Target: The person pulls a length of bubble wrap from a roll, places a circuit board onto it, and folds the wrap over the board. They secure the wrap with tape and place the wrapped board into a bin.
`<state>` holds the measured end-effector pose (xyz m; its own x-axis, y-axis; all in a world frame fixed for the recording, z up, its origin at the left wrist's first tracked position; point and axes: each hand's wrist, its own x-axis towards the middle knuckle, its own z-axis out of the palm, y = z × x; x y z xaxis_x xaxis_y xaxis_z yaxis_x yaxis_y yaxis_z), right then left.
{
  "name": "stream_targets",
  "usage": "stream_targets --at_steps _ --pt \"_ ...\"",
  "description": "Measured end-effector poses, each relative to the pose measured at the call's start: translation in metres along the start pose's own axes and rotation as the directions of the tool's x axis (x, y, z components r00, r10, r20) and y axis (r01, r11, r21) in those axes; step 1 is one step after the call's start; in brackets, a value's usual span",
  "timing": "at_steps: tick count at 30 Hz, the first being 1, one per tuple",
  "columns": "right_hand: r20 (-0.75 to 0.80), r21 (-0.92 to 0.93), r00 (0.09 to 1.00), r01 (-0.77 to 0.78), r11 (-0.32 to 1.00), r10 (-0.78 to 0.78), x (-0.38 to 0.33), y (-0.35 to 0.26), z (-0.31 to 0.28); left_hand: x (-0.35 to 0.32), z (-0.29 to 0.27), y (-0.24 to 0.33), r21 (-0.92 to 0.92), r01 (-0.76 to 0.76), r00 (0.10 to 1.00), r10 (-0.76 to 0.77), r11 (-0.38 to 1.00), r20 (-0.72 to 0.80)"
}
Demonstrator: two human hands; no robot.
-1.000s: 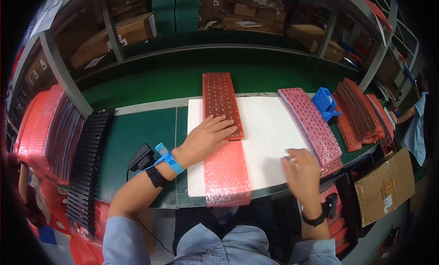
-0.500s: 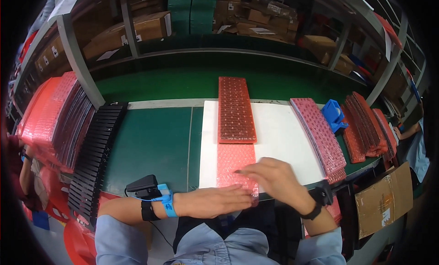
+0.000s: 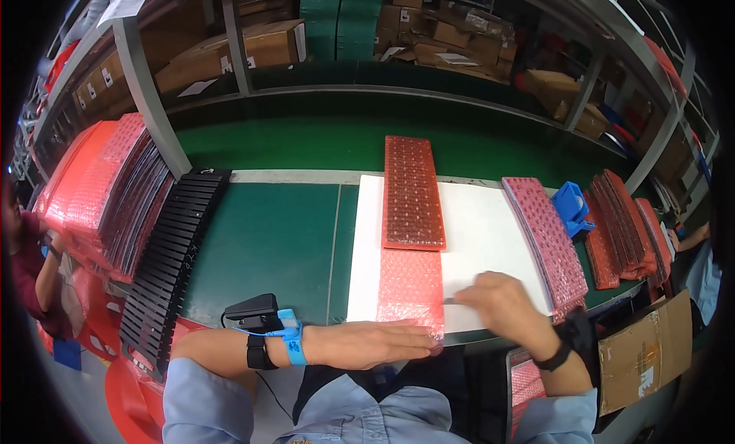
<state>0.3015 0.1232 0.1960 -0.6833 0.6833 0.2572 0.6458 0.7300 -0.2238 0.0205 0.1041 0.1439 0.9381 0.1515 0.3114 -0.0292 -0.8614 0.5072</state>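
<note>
My left hand (image 3: 375, 344) lies flat, fingers stretched together, across the near end of a pink bubble-wrap bag (image 3: 411, 279). The bag's far part is filled by a dark, flat rectangular panel (image 3: 413, 195); its near part looks flat and unfilled. To the right of the bag, my right hand (image 3: 501, 306) is closed in a pinch above a white sheet (image 3: 478, 230). A small dark tip pokes out from its fingers, too little to name.
Stacked pink-wrapped panels (image 3: 547, 245) lie on the right, beside a blue tape dispenser (image 3: 572, 208) and more wrapped panels (image 3: 620, 226). At left stand a black slotted rack (image 3: 172, 268) and a tall pink-wrapped stack (image 3: 99, 191). A cardboard box (image 3: 643, 356) sits low right.
My right hand has moved right, off the bag, and its fingers have drawn together. My left hand stays on the bag's near end. The whole view has shifted slightly.
</note>
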Motion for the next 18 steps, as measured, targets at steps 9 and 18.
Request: stream_targets --at_steps 9,18 --pt "-0.162 -0.122 0.952 -0.28 0.952 0.259 -0.048 0.006 -0.02 0.007 0.006 0.012 0.099 0.127 0.992 -0.126 0.987 -0.016" --pt "-0.047 -0.039 0.989 0.14 0.989 -0.141 0.012 0.003 0.031 0.004 0.021 0.02 0.072 0.184 0.95 -0.158 0.98 -0.269"
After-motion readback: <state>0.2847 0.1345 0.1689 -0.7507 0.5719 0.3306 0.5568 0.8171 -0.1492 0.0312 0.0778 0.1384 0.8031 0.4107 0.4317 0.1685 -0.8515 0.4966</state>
